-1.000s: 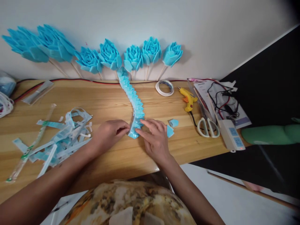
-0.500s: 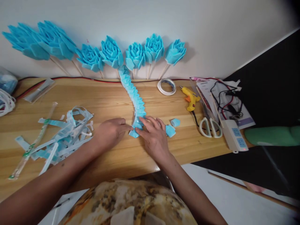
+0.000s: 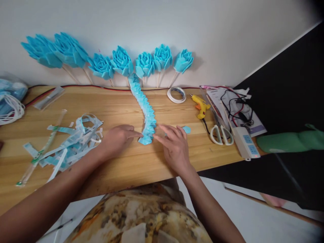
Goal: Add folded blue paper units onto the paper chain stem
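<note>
A long chain of folded blue paper pieces (image 3: 145, 109) curves across the wooden table (image 3: 113, 108) from the wall toward me. My left hand (image 3: 116, 138) lies beside its near end, fingertips touching the last folded piece, fingers loosely curled and holding nothing. My right hand (image 3: 176, 146) hovers just right of that end, fingers spread, apart from the chain. It lies over a small blue piece, and another small folded blue piece (image 3: 186, 129) sits just beyond its fingertips.
Several blue paper flowers on sticks (image 3: 121, 62) lean against the wall. A heap of cut paper strips (image 3: 68, 143) lies at left. A tape roll (image 3: 177, 94), yellow glue gun (image 3: 201, 106), scissors (image 3: 222, 134), power strip (image 3: 244, 141) and tangled wires (image 3: 238, 108) sit at right.
My right hand has come off the chain's end and shifted right, with fingers spread. My left hand stays at the end. The view has shifted slightly.
</note>
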A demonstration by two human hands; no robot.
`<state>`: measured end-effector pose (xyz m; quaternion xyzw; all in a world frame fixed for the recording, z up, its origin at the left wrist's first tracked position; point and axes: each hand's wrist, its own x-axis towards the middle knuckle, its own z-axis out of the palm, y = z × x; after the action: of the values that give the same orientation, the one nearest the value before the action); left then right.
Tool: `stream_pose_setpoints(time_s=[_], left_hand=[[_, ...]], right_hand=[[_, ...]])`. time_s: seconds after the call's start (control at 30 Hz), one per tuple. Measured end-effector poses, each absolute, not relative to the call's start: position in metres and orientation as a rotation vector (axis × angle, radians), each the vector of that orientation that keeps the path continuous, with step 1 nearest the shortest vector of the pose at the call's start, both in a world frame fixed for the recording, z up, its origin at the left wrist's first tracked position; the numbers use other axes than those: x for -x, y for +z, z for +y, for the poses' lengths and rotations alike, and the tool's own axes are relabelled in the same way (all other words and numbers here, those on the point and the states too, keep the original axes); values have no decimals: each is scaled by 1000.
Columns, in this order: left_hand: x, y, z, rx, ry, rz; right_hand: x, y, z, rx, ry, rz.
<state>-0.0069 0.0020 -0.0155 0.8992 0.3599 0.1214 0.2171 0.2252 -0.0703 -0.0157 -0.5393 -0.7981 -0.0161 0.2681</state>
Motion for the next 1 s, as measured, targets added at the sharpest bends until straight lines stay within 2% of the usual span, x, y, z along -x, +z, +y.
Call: stream_pose_setpoints(time_s=[0.53, 1.0], left_hand=[[16, -14, 10, -2312, 452, 925], [9, -9, 4, -2586, 142, 940]], right_hand=[[-218, -34, -66, 1469, 98, -2200], [-220, -38, -66, 1397, 168, -2058]])
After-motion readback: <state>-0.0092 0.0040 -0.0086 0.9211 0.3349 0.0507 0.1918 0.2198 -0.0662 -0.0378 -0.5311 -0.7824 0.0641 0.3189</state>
